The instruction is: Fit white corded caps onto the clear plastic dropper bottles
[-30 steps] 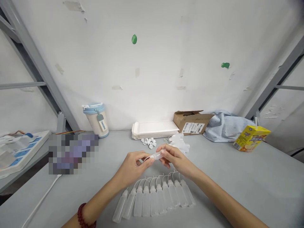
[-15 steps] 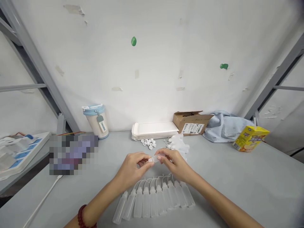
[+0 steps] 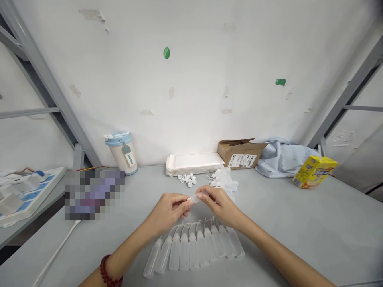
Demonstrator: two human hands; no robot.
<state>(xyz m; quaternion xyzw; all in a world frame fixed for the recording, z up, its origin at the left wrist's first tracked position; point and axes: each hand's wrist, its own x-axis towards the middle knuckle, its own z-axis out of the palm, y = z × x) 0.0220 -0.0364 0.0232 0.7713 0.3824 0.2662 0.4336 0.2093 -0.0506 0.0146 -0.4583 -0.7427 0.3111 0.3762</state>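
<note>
Between my two hands is a small translucent plastic bottle, held nearly level above the grey table. The fingertips of my left hand pinch its left end, where the neck is. My right hand is closed round the body of the bottle, hiding part of it. Below my hands lies a row of several similar bottles side by side, thin tethers arching from their necks. Behind my right hand is a heap of white translucent pieces, partly covered. Several loose white caps lie just beyond my hands.
At the back stand a stack of white trays or boxes, an opened cardboard box and a bunched blue cloth. A yellow drink carton is at right. A tumbler and a power strip are at left.
My left fingers have shifted slightly on the neck end, and their lower fingers now show beneath the thumb. The right hand keeps its hold on the bottle. The view has moved slightly.
</note>
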